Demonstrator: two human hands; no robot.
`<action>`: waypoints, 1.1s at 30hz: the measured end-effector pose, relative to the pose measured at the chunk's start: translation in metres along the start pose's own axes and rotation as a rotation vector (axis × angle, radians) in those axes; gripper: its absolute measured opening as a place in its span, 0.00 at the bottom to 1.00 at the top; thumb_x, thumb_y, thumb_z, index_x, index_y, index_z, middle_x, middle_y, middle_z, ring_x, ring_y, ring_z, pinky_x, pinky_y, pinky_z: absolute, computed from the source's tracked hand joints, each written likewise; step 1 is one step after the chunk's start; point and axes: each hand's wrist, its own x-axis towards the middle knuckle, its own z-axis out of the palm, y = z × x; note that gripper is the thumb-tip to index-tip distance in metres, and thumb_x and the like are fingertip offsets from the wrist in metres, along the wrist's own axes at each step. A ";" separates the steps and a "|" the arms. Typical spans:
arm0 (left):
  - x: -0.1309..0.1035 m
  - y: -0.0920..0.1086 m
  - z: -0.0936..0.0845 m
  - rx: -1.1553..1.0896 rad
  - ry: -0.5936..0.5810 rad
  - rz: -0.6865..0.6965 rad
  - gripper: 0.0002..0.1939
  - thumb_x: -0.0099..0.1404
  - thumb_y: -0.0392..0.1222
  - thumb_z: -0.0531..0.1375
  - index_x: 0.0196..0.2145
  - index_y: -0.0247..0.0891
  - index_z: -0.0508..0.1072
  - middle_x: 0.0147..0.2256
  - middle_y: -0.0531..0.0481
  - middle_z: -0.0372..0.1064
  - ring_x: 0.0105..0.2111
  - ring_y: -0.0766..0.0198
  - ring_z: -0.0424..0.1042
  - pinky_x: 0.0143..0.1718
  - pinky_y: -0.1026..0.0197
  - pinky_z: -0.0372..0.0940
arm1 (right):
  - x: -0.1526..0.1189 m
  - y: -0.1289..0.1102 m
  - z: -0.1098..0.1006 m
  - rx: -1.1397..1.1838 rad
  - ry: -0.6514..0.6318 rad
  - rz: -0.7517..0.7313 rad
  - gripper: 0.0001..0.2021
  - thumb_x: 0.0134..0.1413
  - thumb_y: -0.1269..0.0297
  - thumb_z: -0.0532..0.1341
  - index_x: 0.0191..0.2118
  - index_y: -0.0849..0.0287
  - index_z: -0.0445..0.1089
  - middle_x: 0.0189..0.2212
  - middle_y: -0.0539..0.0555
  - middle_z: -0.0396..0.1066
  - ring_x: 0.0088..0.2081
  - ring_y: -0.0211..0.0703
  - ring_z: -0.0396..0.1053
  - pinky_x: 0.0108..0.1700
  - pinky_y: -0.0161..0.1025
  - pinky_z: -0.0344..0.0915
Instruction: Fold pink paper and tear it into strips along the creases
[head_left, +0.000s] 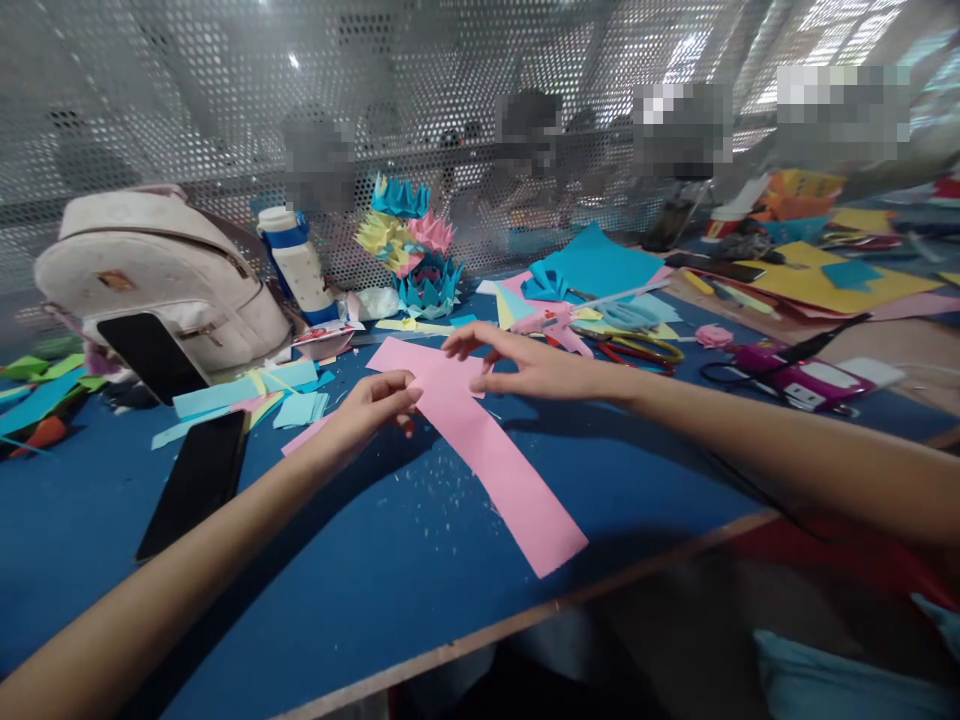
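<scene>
Pink paper (pixel 502 470) slants over the middle of the tabletop (pixel 337 600), its loose end towards the near edge. My left hand (pixel 379 402) pinches its left side; my right hand (pixel 517 362) curves at its other side, thumb and fingers apart, contact unclear. A light, level hold should spare it creases. A glue gun (pixel 551 320) lies farther back.

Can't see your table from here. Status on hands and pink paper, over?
Left hand pinching pink paper. Right hand at it, open. Flat-lying phone off to left, clear of paper.
</scene>
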 end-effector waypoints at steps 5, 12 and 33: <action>-0.005 -0.004 0.010 -0.182 -0.056 0.007 0.11 0.59 0.45 0.61 0.27 0.36 0.65 0.26 0.54 0.60 0.26 0.69 0.61 0.33 0.64 0.63 | 0.014 0.002 -0.001 0.212 -0.225 0.001 0.19 0.66 0.52 0.52 0.53 0.60 0.65 0.49 0.56 0.66 0.50 0.43 0.64 0.48 0.39 0.61; -0.001 -0.016 0.005 -0.044 0.017 -0.015 0.16 0.61 0.47 0.62 0.25 0.38 0.59 0.23 0.58 0.56 0.23 0.71 0.56 0.25 0.69 0.54 | 0.023 0.034 0.011 0.364 -0.252 0.110 0.18 0.57 0.49 0.61 0.31 0.61 0.65 0.29 0.47 0.60 0.32 0.35 0.57 0.36 0.35 0.54; 0.010 -0.031 0.015 0.298 -0.022 -0.174 0.12 0.67 0.49 0.58 0.34 0.37 0.70 0.20 0.60 0.55 0.18 0.72 0.55 0.17 0.70 0.54 | 0.016 0.063 0.039 0.132 -0.192 0.113 0.09 0.59 0.62 0.56 0.31 0.59 0.68 0.23 0.45 0.60 0.26 0.32 0.54 0.29 0.33 0.49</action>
